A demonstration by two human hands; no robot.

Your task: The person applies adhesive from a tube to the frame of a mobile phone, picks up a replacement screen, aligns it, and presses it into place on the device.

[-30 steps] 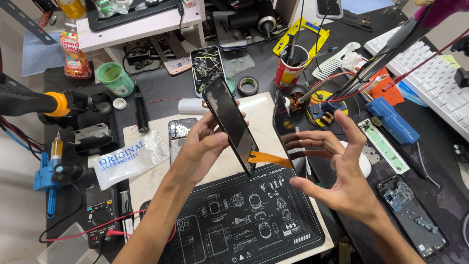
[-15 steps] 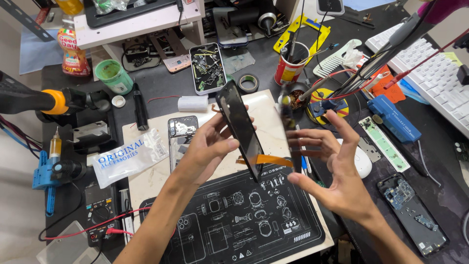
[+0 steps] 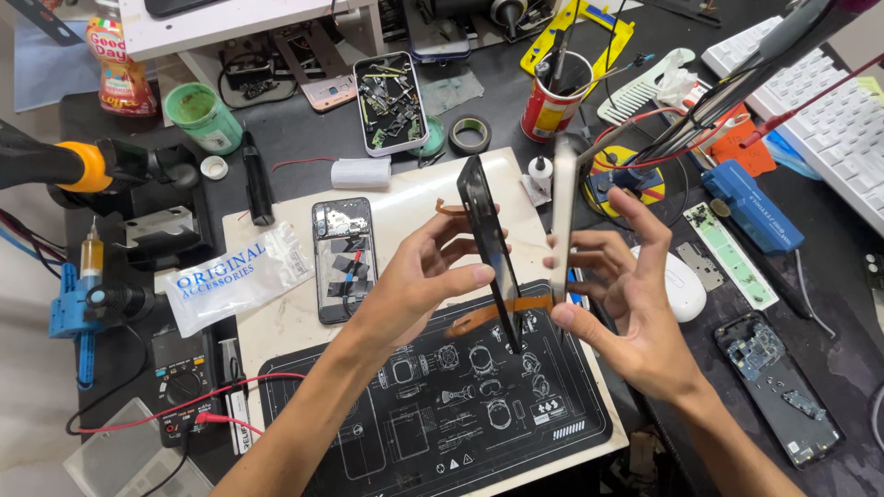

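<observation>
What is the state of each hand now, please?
Left hand: closed on the black phone screen.
Right hand: holding the pale phone body edge-on.

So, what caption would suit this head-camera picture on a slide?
Left hand holds a dark phone screen; right hand holds a pale panel edge-on.

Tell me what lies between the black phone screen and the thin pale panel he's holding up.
Head view: only an open gap separates the black phone screen in the left hand from the thin pale panel in the right hand.
</observation>
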